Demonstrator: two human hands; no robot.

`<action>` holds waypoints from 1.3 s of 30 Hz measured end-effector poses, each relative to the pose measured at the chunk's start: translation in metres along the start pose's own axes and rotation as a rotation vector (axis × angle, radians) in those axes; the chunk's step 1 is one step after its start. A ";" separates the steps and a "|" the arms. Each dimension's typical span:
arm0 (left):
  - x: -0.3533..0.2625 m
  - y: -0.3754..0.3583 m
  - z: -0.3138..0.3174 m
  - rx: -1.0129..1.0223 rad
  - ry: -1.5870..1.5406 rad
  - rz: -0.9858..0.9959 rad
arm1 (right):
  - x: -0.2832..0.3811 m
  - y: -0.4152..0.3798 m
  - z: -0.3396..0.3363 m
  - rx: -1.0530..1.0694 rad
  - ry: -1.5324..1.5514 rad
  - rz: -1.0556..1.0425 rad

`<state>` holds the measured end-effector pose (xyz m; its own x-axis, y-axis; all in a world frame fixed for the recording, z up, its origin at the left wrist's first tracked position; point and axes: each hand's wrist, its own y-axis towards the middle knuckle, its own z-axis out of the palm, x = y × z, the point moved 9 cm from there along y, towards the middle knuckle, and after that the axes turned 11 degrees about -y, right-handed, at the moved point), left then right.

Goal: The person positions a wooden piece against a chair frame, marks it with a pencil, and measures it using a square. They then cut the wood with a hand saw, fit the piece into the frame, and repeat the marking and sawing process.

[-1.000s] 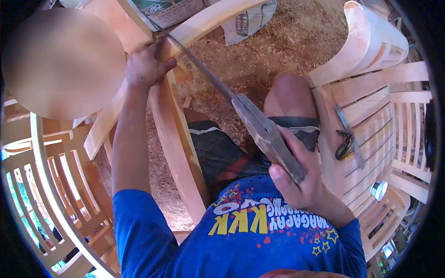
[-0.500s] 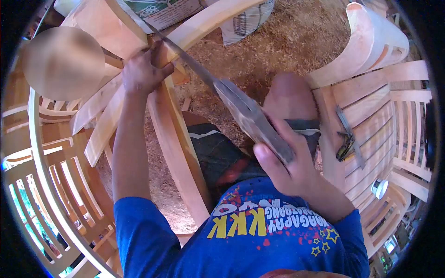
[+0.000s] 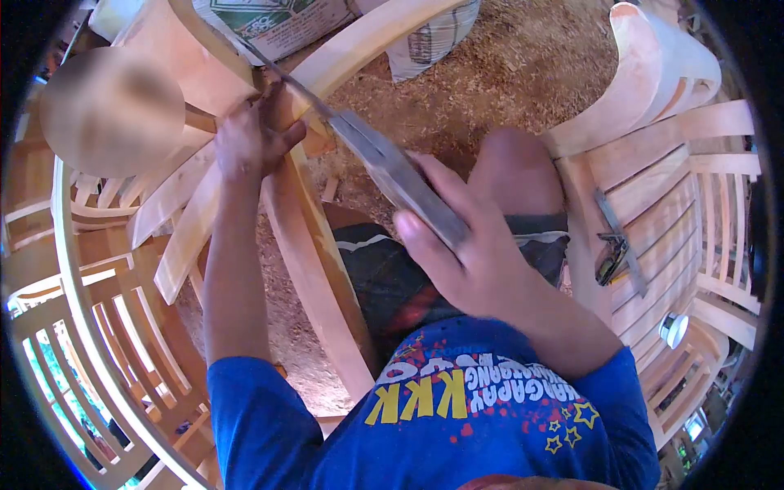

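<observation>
Right hand [image 3: 474, 253] gripping saw [image 3: 384, 167] handle; blade edge across curved chair rail [image 3: 359, 41]. Left hand [image 3: 249, 139] clamped on rail beside blade. Sawdust floor [image 3: 523, 73] open beyond; chair frames [image 3: 670, 204] crowd right.

Sacks [image 3: 278, 24], sawdust floor [image 3: 523, 65], square [image 3: 616, 245]

Right hand [image 3: 474, 253] on saw [image 3: 384, 167]

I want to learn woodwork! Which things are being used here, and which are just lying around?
In use:
right hand gripping the saw
left hand steadying the chair frame

Lying about:
metal tool on the slatted chair
sacks
sawdust
</observation>
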<state>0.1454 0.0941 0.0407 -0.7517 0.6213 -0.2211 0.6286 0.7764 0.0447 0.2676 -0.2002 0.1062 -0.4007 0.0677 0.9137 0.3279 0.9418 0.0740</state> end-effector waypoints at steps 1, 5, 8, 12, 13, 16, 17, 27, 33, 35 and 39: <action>-0.001 -0.002 -0.002 -0.024 0.012 0.004 | 0.000 0.009 0.004 0.003 0.010 0.011; 0.015 0.002 0.010 -0.113 0.026 0.004 | 0.004 -0.019 -0.010 0.024 0.007 0.038; 0.005 -0.009 -0.002 -0.074 -0.062 -0.041 | 0.011 -0.061 -0.029 0.068 -0.051 0.075; 0.009 -0.008 -0.002 -0.097 -0.103 -0.016 | 0.011 -0.055 -0.028 0.003 -0.096 -0.017; 0.007 -0.009 -0.005 -0.128 -0.087 0.002 | 0.005 -0.035 -0.016 0.005 -0.072 0.005; 0.007 -0.012 -0.010 -0.268 -0.087 0.113 | -0.004 0.034 0.017 0.065 -0.079 0.119; 0.006 -0.015 -0.013 -0.320 -0.095 0.159 | -0.007 0.043 0.023 0.096 -0.095 0.166; 0.007 -0.026 -0.023 -0.260 -0.080 -0.170 | 0.020 -0.066 -0.027 0.044 -0.134 -0.010; 0.010 -0.025 -0.017 -0.269 -0.203 -0.067 | -0.006 0.062 0.032 0.077 -0.019 0.048; 0.009 -0.026 -0.019 -0.300 -0.228 -0.057 | -0.006 0.065 0.032 0.105 0.012 0.093; 0.010 -0.024 -0.017 -0.276 -0.182 -0.122 | -0.001 -0.025 -0.005 0.050 -0.101 -0.007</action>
<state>0.1197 0.0837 0.0543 -0.7542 0.5126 -0.4103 0.4403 0.8584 0.2631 0.2641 -0.2256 0.1058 -0.4881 0.0915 0.8680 0.2829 0.9574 0.0582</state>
